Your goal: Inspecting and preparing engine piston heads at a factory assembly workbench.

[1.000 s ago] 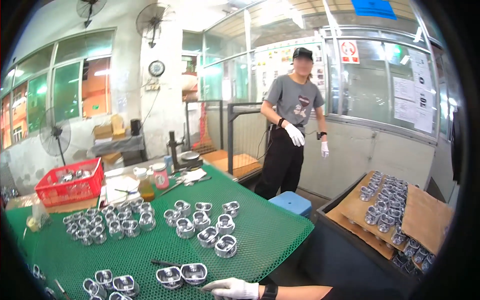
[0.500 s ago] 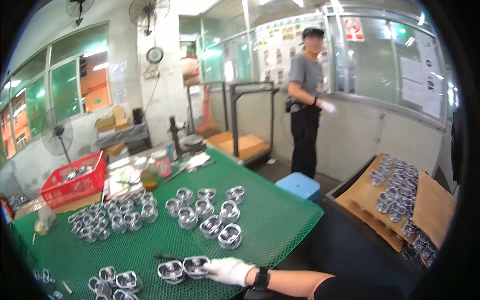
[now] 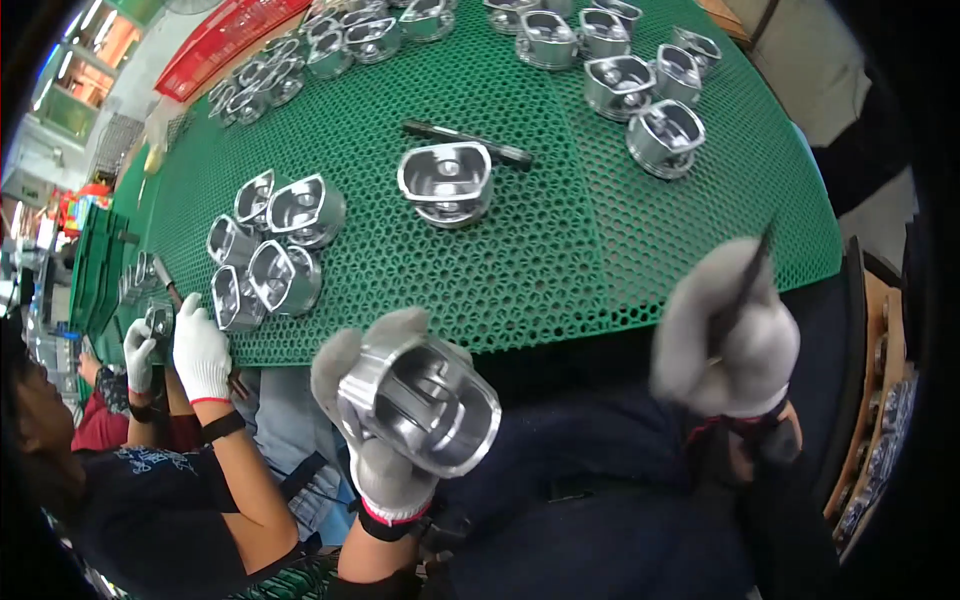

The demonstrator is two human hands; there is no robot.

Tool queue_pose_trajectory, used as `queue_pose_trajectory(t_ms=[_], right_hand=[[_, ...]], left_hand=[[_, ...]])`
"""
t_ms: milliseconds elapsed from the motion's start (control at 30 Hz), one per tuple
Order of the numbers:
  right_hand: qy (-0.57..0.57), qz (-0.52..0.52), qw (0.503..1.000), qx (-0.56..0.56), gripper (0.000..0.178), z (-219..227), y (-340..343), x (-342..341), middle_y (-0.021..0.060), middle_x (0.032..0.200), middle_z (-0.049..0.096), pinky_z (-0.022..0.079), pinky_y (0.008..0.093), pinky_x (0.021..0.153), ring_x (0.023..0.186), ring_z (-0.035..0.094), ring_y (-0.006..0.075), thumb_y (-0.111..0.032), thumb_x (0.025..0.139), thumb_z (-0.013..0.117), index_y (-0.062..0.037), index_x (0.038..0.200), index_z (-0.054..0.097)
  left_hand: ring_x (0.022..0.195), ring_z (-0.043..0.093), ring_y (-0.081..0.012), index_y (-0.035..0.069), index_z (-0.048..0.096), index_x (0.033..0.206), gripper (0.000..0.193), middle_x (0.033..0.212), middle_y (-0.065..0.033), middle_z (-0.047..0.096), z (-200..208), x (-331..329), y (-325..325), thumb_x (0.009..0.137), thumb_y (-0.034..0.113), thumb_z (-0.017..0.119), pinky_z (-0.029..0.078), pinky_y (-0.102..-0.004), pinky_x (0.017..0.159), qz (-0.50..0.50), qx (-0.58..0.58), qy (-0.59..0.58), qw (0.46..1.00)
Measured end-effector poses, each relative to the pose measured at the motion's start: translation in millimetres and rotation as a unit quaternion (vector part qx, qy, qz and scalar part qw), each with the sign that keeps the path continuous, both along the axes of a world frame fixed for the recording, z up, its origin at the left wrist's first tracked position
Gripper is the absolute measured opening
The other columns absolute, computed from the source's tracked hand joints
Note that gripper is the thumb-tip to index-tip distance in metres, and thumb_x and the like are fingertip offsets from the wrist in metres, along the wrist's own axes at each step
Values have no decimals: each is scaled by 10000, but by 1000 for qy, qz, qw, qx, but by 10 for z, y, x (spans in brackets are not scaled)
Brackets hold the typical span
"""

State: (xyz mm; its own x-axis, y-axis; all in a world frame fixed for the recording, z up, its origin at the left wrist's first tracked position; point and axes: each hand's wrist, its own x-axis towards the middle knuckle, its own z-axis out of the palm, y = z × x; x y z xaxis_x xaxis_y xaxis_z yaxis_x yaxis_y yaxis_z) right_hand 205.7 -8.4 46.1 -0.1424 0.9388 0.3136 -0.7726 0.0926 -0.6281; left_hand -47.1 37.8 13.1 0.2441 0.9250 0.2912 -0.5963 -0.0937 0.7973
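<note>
A silver engine piston (image 3: 440,415), tilted with its hollow side toward me, is gripped in my white-gloved left hand (image 3: 384,480) before the table's near edge. My right hand (image 3: 750,345), gloved too and smeared by motion, is closed around a dark, thin tool (image 3: 756,270) whose kind I cannot make out. On the green mesh mat (image 3: 540,230) one piston (image 3: 447,185) stands alone, hollow side up. Just behind it lies a black pen-like rod (image 3: 467,143).
Pistons stand in groups at the mat's left (image 3: 300,212), far left (image 3: 370,38) and far right (image 3: 665,135). A red crate (image 3: 215,50) is beyond. At left a co-worker's gloved hand (image 3: 200,350) holds a tool. Racked pistons (image 3: 880,450) are at far right.
My view has swung down to the near table edge. My right hand has left the pistons on the mat and now holds the dark tool. My left hand has come into view with a piston.
</note>
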Motion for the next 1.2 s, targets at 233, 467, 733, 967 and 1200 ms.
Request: queue_pose_trajectory(t_ms=[233,467,733,967,1200], right_hand=[[-770,-33,613,173,366,107,-61,-141,35,586,530,489,353,451,506,585,229,-175,888,580,-251,1243,624],[-802,34,563,199,315,224,-54,-277,33,623,569,495,365,426,494,599,235,-206,889,572,-246,1199,616],[-819,-189,449,303,285,282,151,-222,-19,511,460,374,300,349,413,500,149,-189,735,661,-231,1016,689],[-843,-217,322,373,291,333,151,-332,-33,502,425,337,255,351,427,471,86,-254,662,674,-215,950,693],[-721,-155,648,189,303,-6,246,-206,31,719,654,536,298,522,584,649,205,-88,841,639,-129,1137,688]], left_hand=[[986,628,-337,157,359,1392,789,1314,-280,457,-252,-256,-99,801,495,758,587,-400,754,82,110,187,973],[1107,564,-329,109,358,1378,905,1288,-274,495,-242,-211,-197,737,616,748,504,-439,913,101,141,248,953],[1101,605,-290,16,351,1357,679,1264,-220,545,-43,-203,-245,931,505,554,541,-412,910,-133,-265,96,950],[948,665,-378,6,347,1396,910,1204,-293,555,-174,-319,-179,822,663,605,598,-396,493,-365,-389,-37,845],[927,646,-464,-14,337,1419,1093,1261,-368,487,-129,-216,-188,754,842,475,593,-404,459,-345,-449,-218,795]])
